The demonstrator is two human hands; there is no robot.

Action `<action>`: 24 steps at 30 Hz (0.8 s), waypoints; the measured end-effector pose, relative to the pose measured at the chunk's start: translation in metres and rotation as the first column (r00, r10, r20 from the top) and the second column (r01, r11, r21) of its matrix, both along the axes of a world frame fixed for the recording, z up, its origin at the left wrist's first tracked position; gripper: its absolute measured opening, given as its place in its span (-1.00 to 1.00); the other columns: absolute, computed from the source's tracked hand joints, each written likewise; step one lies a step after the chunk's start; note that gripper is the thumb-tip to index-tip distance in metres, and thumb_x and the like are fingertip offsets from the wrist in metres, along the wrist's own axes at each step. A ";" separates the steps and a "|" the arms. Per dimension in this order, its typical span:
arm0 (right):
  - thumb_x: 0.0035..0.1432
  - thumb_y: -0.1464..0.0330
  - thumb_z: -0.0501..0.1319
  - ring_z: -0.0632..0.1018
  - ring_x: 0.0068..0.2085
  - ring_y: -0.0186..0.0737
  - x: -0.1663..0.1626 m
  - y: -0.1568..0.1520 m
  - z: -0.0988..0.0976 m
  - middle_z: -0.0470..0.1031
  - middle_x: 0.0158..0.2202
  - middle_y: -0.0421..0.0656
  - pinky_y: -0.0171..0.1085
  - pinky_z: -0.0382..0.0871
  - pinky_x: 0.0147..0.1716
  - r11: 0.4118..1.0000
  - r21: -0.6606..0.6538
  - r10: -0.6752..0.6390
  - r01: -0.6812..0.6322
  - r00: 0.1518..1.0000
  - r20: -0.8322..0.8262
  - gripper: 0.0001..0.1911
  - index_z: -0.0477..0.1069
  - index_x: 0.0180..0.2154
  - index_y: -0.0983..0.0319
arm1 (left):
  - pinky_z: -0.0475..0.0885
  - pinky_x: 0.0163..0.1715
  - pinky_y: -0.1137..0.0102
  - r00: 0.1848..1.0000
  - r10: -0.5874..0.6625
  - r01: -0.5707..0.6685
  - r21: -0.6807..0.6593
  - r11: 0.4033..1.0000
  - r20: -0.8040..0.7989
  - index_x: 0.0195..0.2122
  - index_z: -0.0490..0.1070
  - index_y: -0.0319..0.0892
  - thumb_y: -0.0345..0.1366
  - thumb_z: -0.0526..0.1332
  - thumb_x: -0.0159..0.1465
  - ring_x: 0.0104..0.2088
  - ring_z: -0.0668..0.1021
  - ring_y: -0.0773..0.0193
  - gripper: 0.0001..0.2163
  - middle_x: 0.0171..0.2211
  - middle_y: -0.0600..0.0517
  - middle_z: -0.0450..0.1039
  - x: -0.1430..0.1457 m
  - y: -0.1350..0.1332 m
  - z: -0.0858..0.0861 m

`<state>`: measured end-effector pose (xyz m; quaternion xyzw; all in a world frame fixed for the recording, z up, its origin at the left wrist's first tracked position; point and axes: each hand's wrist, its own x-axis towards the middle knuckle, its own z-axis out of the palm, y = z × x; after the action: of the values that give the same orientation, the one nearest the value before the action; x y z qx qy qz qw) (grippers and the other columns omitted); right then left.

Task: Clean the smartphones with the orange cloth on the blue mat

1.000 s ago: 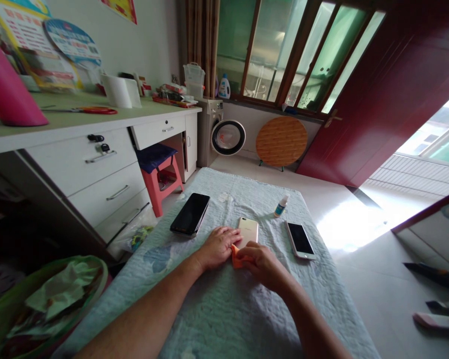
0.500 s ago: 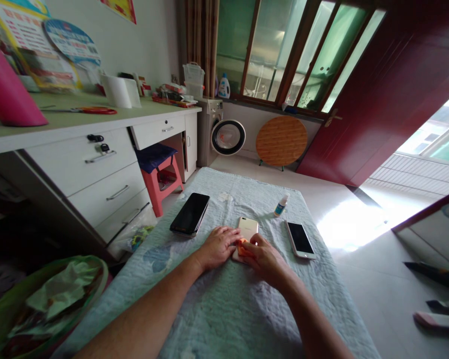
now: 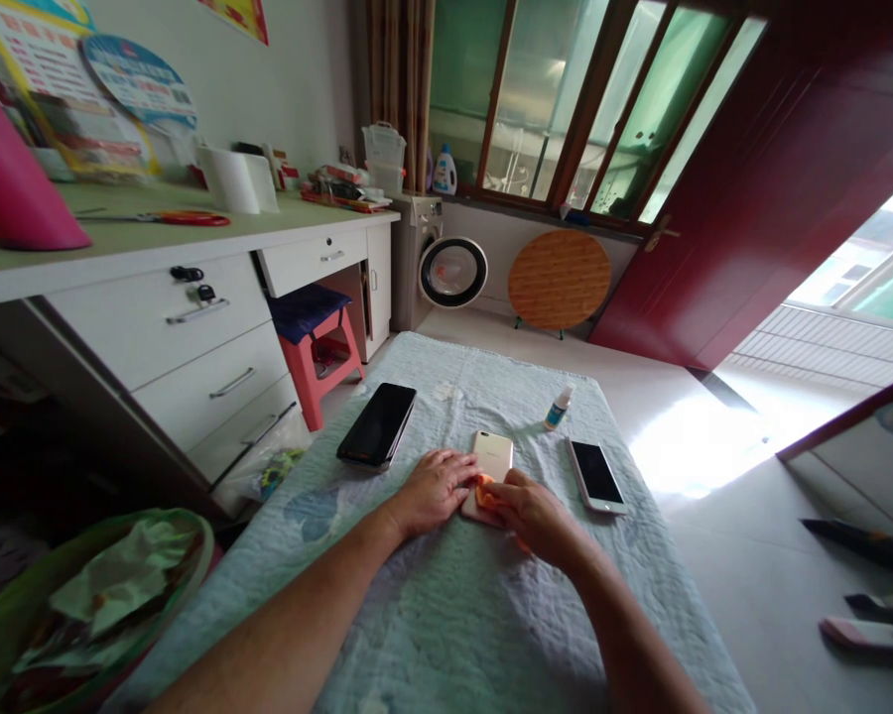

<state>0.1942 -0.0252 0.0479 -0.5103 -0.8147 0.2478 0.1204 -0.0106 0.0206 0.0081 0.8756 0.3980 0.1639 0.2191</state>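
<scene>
A gold smartphone (image 3: 494,452) lies back side up on the cloth-covered table (image 3: 446,615). My left hand (image 3: 438,488) rests flat against its left edge, fingers stretched out. With my right hand (image 3: 527,508) I grip an orange cloth (image 3: 484,491) and press it on the phone's lower back. Part of the cloth is hidden under my fingers. To the right lies a white smartphone (image 3: 596,476) with its dark screen up. A small spray bottle (image 3: 559,408) stands behind it. Left of my hands is a larger black phone or tablet (image 3: 378,426), screen up.
A white desk (image 3: 193,317) runs along the left, with a pink stool (image 3: 319,362) beside it. A green bin (image 3: 200,540) holding crumpled waste stands at the lower left. At the back are a washing machine (image 3: 415,263) and a round wooden tabletop (image 3: 560,281).
My right hand has shifted slightly to the right and down over the phone's back with the orange cloth. My left hand stays in place.
</scene>
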 end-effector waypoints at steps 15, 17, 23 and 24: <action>0.31 0.34 0.03 0.40 -0.30 -0.29 -0.001 0.002 -0.011 0.36 -0.27 -0.15 -0.35 0.19 -0.32 0.990 0.131 -0.066 0.052 0.992 0.106 -0.77 0.45 -0.20 0.16 | 0.11 0.24 0.13 0.999 -0.008 0.008 0.005 1.000 0.034 0.21 0.29 0.01 -0.33 0.15 0.30 0.19 0.30 0.09 -0.57 0.24 0.08 0.28 -0.001 -0.001 0.001; 0.30 0.34 0.05 0.39 -0.28 -0.27 -0.001 0.001 -0.009 0.36 -0.25 -0.14 -0.35 0.19 -0.30 0.986 0.151 -0.089 0.070 0.988 0.126 -0.79 0.46 -0.19 0.15 | 0.11 0.23 0.12 1.000 -0.008 0.008 0.012 1.000 0.030 0.20 0.30 0.01 -0.32 0.15 0.30 0.19 0.30 0.08 -0.57 0.24 0.08 0.28 -0.001 0.000 -0.001; 0.32 0.35 0.02 0.38 -0.29 -0.27 -0.001 0.001 -0.008 0.34 -0.26 -0.13 -0.34 0.20 -0.28 0.985 0.153 -0.103 0.081 0.984 0.147 -0.76 0.45 -0.16 0.17 | 0.10 0.24 0.14 0.999 -0.007 0.007 0.009 1.000 0.042 0.19 0.31 -0.02 -0.33 0.15 0.30 0.19 0.29 0.10 -0.58 0.23 0.07 0.29 -0.001 0.000 -0.002; 0.32 0.35 0.02 0.38 -0.29 -0.28 -0.002 0.000 -0.007 0.34 -0.25 -0.13 -0.34 0.21 -0.27 0.991 0.126 -0.068 0.051 0.990 0.128 -0.77 0.45 -0.17 0.18 | 0.10 0.23 0.14 0.999 -0.008 0.007 0.012 1.000 0.046 0.19 0.31 -0.01 -0.33 0.14 0.30 0.19 0.29 0.10 -0.59 0.23 0.07 0.29 -0.001 0.000 -0.002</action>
<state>0.1919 -0.0255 0.0407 -0.5412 -0.8189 0.1594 0.1049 -0.0119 0.0202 0.0061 0.8743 0.3885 0.1857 0.2240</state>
